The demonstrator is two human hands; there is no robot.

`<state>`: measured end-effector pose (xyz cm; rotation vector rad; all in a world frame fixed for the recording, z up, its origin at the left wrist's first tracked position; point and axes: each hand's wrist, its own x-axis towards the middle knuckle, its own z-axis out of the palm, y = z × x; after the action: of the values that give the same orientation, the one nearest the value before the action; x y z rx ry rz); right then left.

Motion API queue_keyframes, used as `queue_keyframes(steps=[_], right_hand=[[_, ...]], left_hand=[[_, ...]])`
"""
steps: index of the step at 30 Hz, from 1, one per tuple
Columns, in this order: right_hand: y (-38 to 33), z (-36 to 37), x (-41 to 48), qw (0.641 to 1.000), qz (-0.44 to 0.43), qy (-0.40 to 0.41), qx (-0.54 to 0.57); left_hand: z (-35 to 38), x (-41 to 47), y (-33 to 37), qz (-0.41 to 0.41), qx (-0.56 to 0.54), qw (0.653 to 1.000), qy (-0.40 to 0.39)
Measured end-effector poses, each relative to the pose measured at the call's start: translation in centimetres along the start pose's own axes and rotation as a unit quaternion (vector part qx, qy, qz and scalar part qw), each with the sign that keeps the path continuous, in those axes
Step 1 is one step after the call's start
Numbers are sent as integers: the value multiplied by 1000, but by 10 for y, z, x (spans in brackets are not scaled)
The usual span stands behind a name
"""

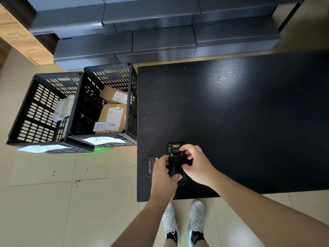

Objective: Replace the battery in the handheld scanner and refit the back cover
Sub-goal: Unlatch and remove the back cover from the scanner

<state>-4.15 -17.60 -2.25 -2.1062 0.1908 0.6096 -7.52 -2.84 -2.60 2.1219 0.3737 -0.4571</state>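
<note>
A spare battery lies flat on the black table, touching the left hand on its outer side, long axis pointing away. This hand grips the scanner's lower body. The scanner is black, back up, near the table's front-left corner. The right hand clasps its upper part, fingers curled.

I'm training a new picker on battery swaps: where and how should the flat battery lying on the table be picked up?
Judging by its pose, grip the battery across its two long edges, coming from above on the left. It lies flat at the table edge, and the left hand and scanner crowd its right side.
</note>
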Motion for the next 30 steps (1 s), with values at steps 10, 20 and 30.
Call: queue_keyframes(steps=[10,20,30], right_hand=[[10,18,-20,978,109,118,131],[-3,-23,-17,967,103,162,164],[69,-71,-32,959,188,195,87]], left_hand=[[3,0,-6,-7,-5,1000,14],[11,0,43,-17,-73,995,61],[100,-2,75,-68,-56,996,20]])
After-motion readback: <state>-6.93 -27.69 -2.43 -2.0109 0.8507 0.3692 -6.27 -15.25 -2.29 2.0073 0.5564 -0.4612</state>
